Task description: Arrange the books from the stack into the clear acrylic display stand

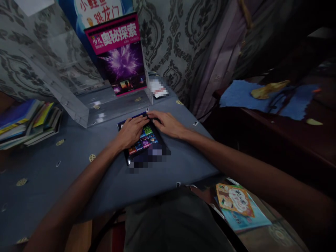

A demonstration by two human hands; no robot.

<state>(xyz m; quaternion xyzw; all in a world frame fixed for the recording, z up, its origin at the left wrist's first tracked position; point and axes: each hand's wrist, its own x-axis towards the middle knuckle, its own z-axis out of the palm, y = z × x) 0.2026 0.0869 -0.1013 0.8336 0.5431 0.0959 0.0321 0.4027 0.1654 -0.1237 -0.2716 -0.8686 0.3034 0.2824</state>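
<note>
A dark book point(147, 140) with small colourful picture tiles on its cover lies flat on the blue-grey tablecloth, its lower part blurred out. My left hand point(134, 130) rests flat across the upper left of the cover, fingers stretched and nothing gripped. At the book's upper right corner is my right hand point(168, 123), its fingers stretched toward the top edge and touching there. Its thumb lies under the index finger, beside the book's edge. Behind the book, a magenta and black book point(121, 59) leans upright in a clear acrylic stand point(85, 117).
A stack of books point(31, 120) sits at the table's left. Behind the magenta book stands a taller blue book point(70, 17). A blurred white item point(159, 88) lies by the stand. Right of the table is a blue cloth point(241, 94); picture books point(235, 199) lie lower down.
</note>
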